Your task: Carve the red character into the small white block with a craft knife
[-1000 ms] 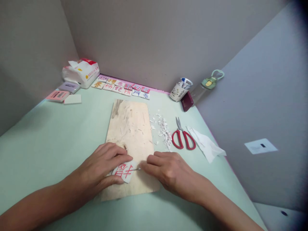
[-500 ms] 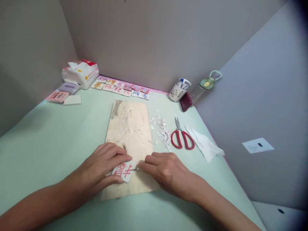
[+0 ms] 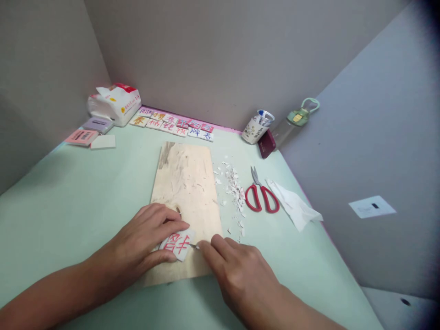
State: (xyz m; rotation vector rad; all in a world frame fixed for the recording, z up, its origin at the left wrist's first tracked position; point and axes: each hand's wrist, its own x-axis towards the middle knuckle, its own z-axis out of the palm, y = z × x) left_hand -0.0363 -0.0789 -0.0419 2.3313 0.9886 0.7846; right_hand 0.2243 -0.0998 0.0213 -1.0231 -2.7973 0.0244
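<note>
A white tile (image 3: 178, 243) with a red character lies on the near end of a pale wooden board (image 3: 187, 183). My left hand (image 3: 146, 238) presses down on the tile, fingers over its top and left edges. My right hand (image 3: 240, 270) pinches a thin metal blade (image 3: 194, 246), its tip at the tile's right edge. Most of the blade is hidden in my fingers.
White shavings (image 3: 233, 185) lie right of the board, then red-handled scissors (image 3: 261, 195) and a crumpled tissue (image 3: 294, 206). Along the back wall sit a row of lettered tiles (image 3: 173, 123), a tissue pack (image 3: 115, 103), a cup (image 3: 256, 128) and a bottle (image 3: 294, 121). Small blocks (image 3: 91, 135) lie far left.
My right hand has drawn back toward me and slightly down, with the blade still at the tile's right edge. A few more chips lie by the board's right edge. My left hand has stayed put.
</note>
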